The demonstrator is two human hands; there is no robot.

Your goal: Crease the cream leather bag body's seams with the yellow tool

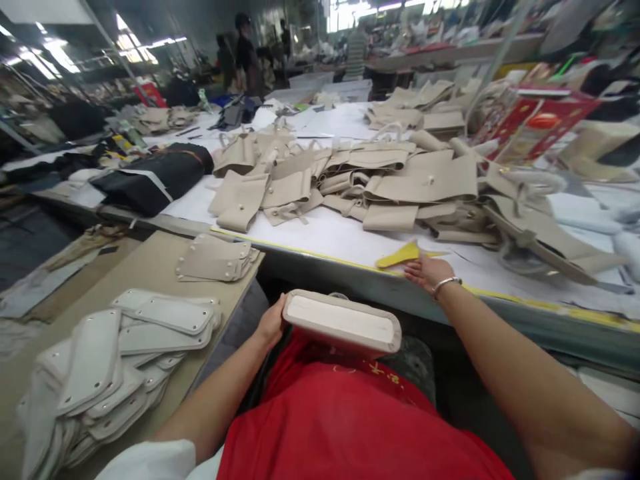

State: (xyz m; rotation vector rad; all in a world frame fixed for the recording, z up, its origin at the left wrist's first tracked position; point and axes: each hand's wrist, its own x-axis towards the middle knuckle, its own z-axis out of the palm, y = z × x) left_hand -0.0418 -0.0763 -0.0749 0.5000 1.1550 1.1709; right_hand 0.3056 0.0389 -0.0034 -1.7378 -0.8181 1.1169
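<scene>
My left hand is closed on the left end of a beige rectangular bag piece, which has a long white face and rounded corners. The piece is tilted above my lap. At the front edge of the workbench, my right hand has its fingers stretched out beside a yellow tapered tool. The tool lies on the white tabletop with its thin end partly behind my thumb. Whether my fingertips grip it is hard to see. My red apron fills the area below.
Beige bag parts with studs are heaped across the bench. White riveted panels and stacked beige flaps lie on a board at left. A black bundle and red bag stand farther back. People are in the background.
</scene>
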